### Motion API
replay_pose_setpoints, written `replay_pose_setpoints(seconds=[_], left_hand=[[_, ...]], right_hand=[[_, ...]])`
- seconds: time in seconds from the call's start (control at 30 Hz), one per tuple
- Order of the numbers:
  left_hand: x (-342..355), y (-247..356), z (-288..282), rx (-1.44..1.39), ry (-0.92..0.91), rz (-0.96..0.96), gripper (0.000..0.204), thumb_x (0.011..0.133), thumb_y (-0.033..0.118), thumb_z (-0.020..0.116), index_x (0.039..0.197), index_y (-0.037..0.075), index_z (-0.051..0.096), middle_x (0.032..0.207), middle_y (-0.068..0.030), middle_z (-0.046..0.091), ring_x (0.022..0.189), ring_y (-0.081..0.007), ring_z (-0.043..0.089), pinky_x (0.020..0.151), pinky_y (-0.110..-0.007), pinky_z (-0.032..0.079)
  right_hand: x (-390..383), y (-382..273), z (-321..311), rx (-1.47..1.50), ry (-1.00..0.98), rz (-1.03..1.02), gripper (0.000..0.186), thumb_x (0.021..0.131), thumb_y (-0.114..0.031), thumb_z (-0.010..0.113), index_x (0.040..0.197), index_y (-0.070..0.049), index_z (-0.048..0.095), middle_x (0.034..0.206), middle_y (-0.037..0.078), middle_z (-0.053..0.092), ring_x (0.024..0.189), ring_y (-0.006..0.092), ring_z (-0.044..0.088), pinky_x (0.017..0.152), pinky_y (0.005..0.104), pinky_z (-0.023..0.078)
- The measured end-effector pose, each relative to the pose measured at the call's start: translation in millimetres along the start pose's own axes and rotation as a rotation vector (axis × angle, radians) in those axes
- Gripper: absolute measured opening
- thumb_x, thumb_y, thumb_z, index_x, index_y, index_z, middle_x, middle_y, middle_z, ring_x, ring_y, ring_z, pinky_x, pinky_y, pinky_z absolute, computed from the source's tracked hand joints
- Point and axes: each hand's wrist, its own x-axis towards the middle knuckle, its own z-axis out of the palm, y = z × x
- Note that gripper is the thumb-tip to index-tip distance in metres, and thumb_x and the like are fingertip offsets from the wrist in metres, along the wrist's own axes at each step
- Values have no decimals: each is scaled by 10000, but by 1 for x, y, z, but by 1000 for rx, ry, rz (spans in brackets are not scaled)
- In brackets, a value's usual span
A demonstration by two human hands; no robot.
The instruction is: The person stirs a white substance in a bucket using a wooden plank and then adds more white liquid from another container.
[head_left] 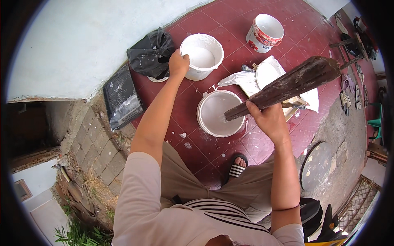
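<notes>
My left hand (pixel 179 64) is closed on the rim of a white bucket (pixel 198 75) with white paint inside. In my right hand (pixel 269 121) is a long dark brown wooden plank (pixel 293 81), tilted up to the right. The plank's narrow lower end reaches into a second white bucket (pixel 200 124), which holds pale paint or a similar liquid. This second bucket stands on the floor in front of me, nearer than the first one. Whether the plank's tip touches the bucket's bottom cannot be seen.
A black plastic bag (pixel 150 52) and a paint-smeared black tray (pixel 123 98) lie at the left by the wall. Farther back stands a white and red paint pail (pixel 258 41). A white lid (pixel 269 70) rests on white sheeting. Paint spots mark the red tiled floor (pixel 184 119).
</notes>
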Motion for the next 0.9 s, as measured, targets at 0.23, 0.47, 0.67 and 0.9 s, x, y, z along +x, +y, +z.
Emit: replay_pose_setpoints(seconds=[0.23,0.47,0.67,0.9], left_hand=[[-12,3,-29,307,28,427,311,880,158,601,1126,-31,626,1111,-268,672,1052,-464,644,906,-521,530],[-37,-7,-65,379,16,546,378,894,146,578,1241,1,625,1127,-236,676,1010,-452,665,881,-516,545],[-57,-16,-96,393,24,503,379,897,132,575,1253,20,639,1133,-214,682,1022,-436,669,891,-505,546],[-85,6,-132,413,63,534,381,902,120,575,1260,9,640,1146,-219,679,995,-437,678,877,-484,557]], right_hand=[[3,15,-5,15,-4,13,217,884,-154,733,958,50,727,841,241,728,799,365,730,742,424,548],[7,12,-5,98,-30,-18,212,884,-152,731,956,47,721,830,233,728,794,363,728,742,428,546],[8,5,-1,60,-54,8,215,884,-154,731,958,48,717,832,231,726,779,338,726,741,425,545],[9,7,5,42,-50,8,240,880,-168,723,960,58,715,826,225,728,785,326,726,749,420,545]])
